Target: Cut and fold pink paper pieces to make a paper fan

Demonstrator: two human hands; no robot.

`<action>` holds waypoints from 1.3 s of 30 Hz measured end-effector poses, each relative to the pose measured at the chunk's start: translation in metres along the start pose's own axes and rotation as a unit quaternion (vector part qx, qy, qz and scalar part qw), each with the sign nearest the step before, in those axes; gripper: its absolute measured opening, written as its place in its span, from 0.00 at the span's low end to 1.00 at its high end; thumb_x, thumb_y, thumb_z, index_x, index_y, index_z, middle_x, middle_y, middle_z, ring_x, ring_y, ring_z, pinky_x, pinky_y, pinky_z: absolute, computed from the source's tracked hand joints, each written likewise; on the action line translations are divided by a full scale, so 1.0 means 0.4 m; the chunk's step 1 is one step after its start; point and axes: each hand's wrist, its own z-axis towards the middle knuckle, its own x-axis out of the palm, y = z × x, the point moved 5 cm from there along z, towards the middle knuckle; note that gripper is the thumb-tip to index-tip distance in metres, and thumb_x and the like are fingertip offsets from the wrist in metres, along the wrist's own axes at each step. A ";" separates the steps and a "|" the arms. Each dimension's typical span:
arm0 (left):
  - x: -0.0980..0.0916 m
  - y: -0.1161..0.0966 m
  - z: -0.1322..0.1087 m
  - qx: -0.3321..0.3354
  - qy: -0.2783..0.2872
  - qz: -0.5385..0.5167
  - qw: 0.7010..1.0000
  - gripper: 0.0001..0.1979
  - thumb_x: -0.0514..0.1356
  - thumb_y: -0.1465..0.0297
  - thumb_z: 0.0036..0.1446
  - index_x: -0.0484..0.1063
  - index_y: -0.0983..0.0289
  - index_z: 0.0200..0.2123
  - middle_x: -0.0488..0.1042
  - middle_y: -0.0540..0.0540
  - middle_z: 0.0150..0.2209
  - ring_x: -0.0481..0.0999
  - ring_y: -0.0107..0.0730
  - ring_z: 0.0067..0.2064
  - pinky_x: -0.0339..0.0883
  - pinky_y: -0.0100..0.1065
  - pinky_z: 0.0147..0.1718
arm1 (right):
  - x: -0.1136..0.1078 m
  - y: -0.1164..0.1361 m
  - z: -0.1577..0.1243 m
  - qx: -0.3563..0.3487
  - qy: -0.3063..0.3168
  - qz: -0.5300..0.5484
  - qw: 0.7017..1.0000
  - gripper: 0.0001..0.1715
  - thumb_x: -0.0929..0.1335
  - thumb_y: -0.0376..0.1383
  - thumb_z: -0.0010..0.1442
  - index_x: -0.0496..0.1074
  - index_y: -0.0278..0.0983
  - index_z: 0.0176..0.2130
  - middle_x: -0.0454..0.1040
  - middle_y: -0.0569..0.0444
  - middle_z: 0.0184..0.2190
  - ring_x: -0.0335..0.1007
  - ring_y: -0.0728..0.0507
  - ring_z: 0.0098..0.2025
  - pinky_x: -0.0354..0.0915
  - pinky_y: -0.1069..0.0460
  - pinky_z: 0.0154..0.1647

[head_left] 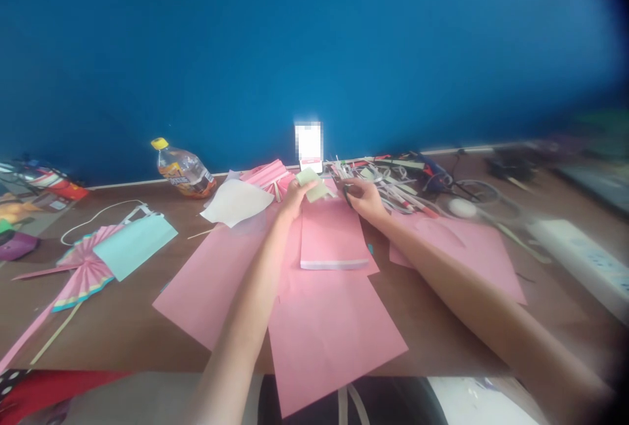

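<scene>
My left hand [293, 201] is stretched out over the table and pinches a small pale green piece of paper [314, 184] held up above a stack of pink paper [334, 241]. My right hand [366, 199] reaches forward beside it, fingers curled round a small dark object [348, 192] that looks like scissor handles. Large pink sheets [324, 327] lie under both forearms and hang over the table's near edge.
A plastic bottle [184, 171] lies on its side at the back left. A white sheet [236, 202], a pleated pink fan [270, 175], a light blue sheet [133, 245] and a folded fan [78, 274] are left. Paper strips, cables and tools [407, 179] clutter the back right.
</scene>
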 end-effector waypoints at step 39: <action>0.015 -0.067 -0.018 0.194 0.059 0.388 0.899 0.05 0.58 0.66 0.56 0.72 0.60 0.31 0.75 0.55 0.35 0.72 0.38 0.42 0.62 0.38 0.47 | -0.037 0.052 -0.007 -0.137 -0.052 -0.591 0.793 0.20 0.57 0.27 0.60 0.71 0.31 0.47 0.66 0.38 0.47 0.57 0.34 0.48 0.55 0.44 0.44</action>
